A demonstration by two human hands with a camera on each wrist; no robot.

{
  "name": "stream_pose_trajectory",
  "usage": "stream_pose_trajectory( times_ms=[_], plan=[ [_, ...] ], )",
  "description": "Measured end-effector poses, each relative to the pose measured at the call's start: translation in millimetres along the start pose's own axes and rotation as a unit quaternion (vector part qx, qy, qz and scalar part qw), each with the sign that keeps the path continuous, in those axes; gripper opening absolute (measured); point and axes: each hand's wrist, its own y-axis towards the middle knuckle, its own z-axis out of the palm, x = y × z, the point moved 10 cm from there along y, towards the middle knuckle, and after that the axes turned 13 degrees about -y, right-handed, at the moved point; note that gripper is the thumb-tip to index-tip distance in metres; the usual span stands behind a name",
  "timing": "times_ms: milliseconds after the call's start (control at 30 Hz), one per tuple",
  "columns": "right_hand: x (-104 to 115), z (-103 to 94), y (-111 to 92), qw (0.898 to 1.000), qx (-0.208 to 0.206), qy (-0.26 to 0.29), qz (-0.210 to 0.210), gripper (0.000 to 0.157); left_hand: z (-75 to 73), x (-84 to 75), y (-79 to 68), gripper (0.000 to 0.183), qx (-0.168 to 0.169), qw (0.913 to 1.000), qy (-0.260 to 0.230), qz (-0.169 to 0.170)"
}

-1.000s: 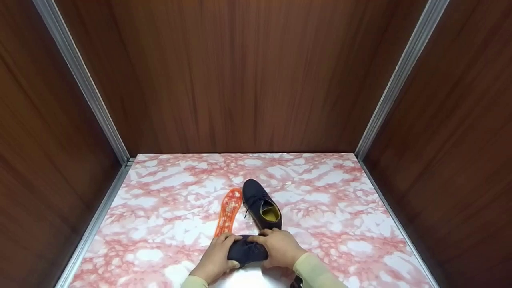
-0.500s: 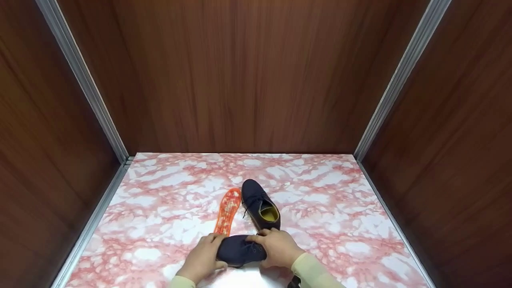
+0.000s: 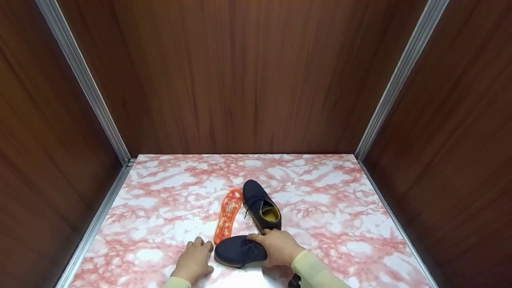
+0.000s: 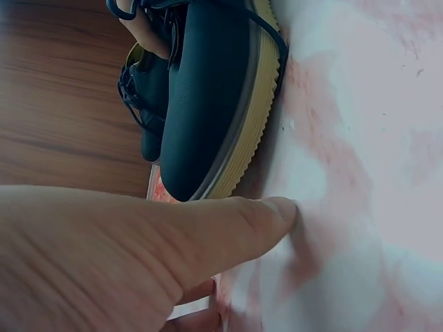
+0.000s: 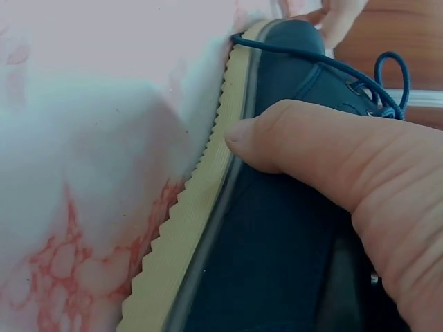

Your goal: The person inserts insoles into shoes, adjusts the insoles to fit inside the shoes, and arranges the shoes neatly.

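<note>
A dark navy lace-up shoe (image 3: 237,251) lies on its sole at the front of the table, toe pointing left. My right hand (image 3: 280,247) grips it across the middle. In the right wrist view the thumb presses on the shoe's near side, at the cream ridged sole (image 5: 197,183); the other fingers are hidden behind it. Just left of the toe, my left hand (image 3: 193,261) rests apart from the shoe, holding nothing. In the left wrist view its thumb (image 4: 242,225) lies beside the toe, over the tabletop.
A second navy shoe (image 3: 256,200) with a yellow lining stands behind, its heel near my right hand. Beside it lies an orange patterned insole (image 3: 229,214), its near end by the front shoe's toe. The pink-and-white table (image 3: 336,236) has brown wood panels (image 3: 248,80) around it.
My left hand has let go of the front shoe's toe and moved left, uncovering it. The right hand keeps its grip. The front shoe's toe now shows farther left.
</note>
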Motion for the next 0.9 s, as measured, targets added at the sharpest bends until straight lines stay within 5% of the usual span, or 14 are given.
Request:
stream_pose_trajectory(
  times_ms=[333, 900],
  plan=[
    [-7.1, 2.2, -2.6, 0.999, 0.008, 0.020, 0.027, 0.098, 0.0, -0.7, -0.3, 0.053, -0.003, 1.0000, 0.002, 0.000],
    [-15.1, -37.3, -1.0, 1.000, -0.013, 0.015, 0.019, 0.097, -3.5, -2.0, -0.7, 0.054, -0.020, 0.9998, 0.005, 0.005]
  ],
)
